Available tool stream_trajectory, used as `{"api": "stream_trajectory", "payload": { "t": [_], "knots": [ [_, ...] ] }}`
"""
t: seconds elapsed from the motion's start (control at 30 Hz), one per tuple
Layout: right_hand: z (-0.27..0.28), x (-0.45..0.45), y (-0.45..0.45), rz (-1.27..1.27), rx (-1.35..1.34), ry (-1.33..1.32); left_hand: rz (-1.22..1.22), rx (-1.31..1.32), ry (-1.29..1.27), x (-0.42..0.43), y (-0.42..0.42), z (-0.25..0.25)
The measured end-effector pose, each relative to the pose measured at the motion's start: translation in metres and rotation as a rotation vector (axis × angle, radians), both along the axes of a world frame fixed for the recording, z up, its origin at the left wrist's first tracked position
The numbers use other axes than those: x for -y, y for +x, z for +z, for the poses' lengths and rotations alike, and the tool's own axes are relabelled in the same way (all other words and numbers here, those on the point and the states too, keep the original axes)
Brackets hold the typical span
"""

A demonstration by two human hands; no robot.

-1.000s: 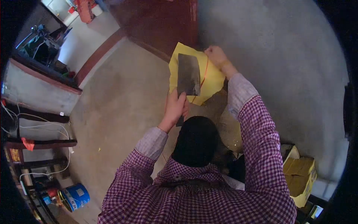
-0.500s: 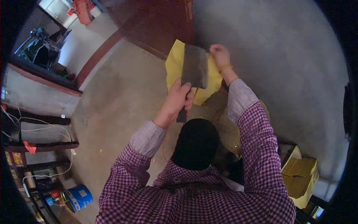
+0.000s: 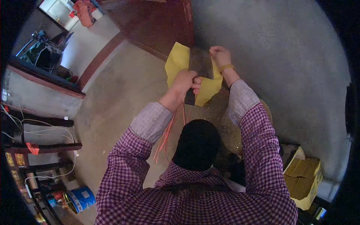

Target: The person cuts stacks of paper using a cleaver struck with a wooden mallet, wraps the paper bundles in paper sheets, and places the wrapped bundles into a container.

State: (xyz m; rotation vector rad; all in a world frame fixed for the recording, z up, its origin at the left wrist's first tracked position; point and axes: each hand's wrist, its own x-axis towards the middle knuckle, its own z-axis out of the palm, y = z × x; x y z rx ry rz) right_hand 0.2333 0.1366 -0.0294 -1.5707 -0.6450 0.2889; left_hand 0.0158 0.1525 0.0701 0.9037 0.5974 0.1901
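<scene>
While clasped by its handle in the left hand [image 3: 183, 81], the cleaver [image 3: 201, 65] has been shifted farther forward than before, with the yellow sheet [image 3: 210, 87] seen on both sides and more orange strands [image 3: 163, 139] exposed below. The sheet's edge is pinched by the fingers of the right hand [image 3: 222, 58]. What the blue bucket [image 3: 83, 198] and cardboard box [image 3: 310, 192] hold cannot be told.
</scene>
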Motion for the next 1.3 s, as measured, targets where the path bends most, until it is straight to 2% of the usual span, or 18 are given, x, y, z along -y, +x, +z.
{"api": "stream_trajectory", "payload": {
  "t": [0.17, 0.27, 0.4, 0.47, 0.57, 0.67, 0.8, 0.87, 0.9, 0.97, 1.1, 1.2, 1.3],
  "knots": [
    [0.004, 0.001, -0.002, 0.016, -0.116, -0.019, -0.003, -0.073, 0.097, 0.000, 0.005, -0.002],
    [0.002, -0.001, -0.003, 0.016, -0.031, 0.008, 0.067, -0.115, 0.077, 0.005, 0.011, -0.005],
    [0.005, 0.001, -0.009, 0.034, -0.117, 0.017, 0.073, -0.078, 0.072, -0.006, 0.025, -0.025],
    [0.009, 0.004, -0.007, 0.043, 0.029, -0.112, 0.057, -0.065, 0.102, -0.002, 0.023, -0.018],
    [0.014, 0.006, -0.014, 0.000, -0.027, -0.007, 0.070, -0.083, 0.057, 0.007, 0.018, -0.012],
    [0.015, 0.003, -0.014, -0.042, 0.071, -0.098, 0.123, -0.076, -0.059, 0.002, 0.027, -0.015],
    [0.005, 0.002, -0.006, 0.002, 0.023, -0.052, 0.124, -0.078, -0.005, -0.010, 0.035, -0.028],
    [0.006, 0.005, -0.010, -0.012, 0.158, -0.042, 0.024, -0.016, -0.128, -0.014, 0.027, -0.034],
    [0.008, 0.007, -0.010, -0.008, 0.151, -0.045, 0.029, -0.022, -0.131, -0.012, 0.028, -0.039],
    [0.011, 0.006, -0.009, 0.022, 0.047, -0.155, 0.104, -0.073, 0.001, 0.002, 0.026, -0.017],
    [0.013, 0.006, -0.013, -0.036, 0.029, -0.096, 0.099, -0.102, 0.024, -0.015, 0.041, -0.029],
    [0.010, 0.007, -0.014, -0.022, -0.036, 0.018, 0.063, -0.021, -0.084, -0.025, 0.040, -0.053],
    [-0.010, -0.003, -0.002, 0.025, -0.196, 0.067, 0.032, -0.008, -0.128, -0.012, 0.030, -0.034]
  ]
}}
